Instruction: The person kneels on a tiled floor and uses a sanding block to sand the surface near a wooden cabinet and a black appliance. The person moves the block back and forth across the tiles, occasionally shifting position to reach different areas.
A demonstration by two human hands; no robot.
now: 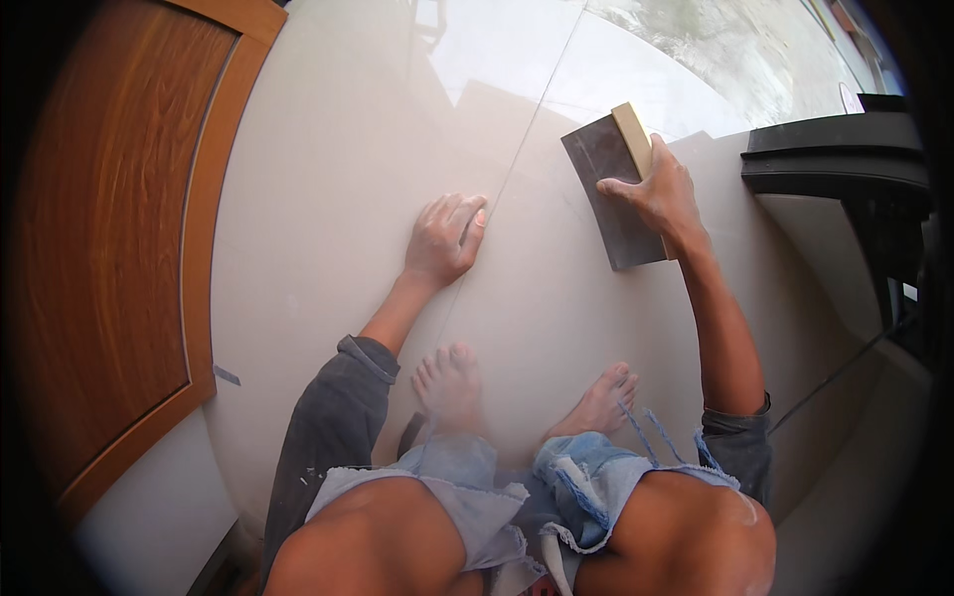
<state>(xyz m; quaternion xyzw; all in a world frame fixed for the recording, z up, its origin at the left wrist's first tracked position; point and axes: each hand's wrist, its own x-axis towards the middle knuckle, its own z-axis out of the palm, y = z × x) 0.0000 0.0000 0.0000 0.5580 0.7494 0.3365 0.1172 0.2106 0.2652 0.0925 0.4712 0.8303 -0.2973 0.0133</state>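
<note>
On the pale tiled floor (328, 248), my left hand (445, 236) rests beside a thin joint line, its fingers curled; whether anything small is under or within them I cannot make out. To the right, my right hand (656, 189) grips a wide grey steel scraper (606, 154) with a light wooden strip handle (628, 129) along its edge. My thumb lies on the blade and my fingers wrap over the handle. The scraper is tilted, near the floor.
A wooden panelled door (109, 228) stands at the left. My bare feet (452, 392) are on the tiles between my arms. At the right are a black moulded object (825, 149) and a cable (835, 363). A grey, streaked surface (715, 50) lies at the top right.
</note>
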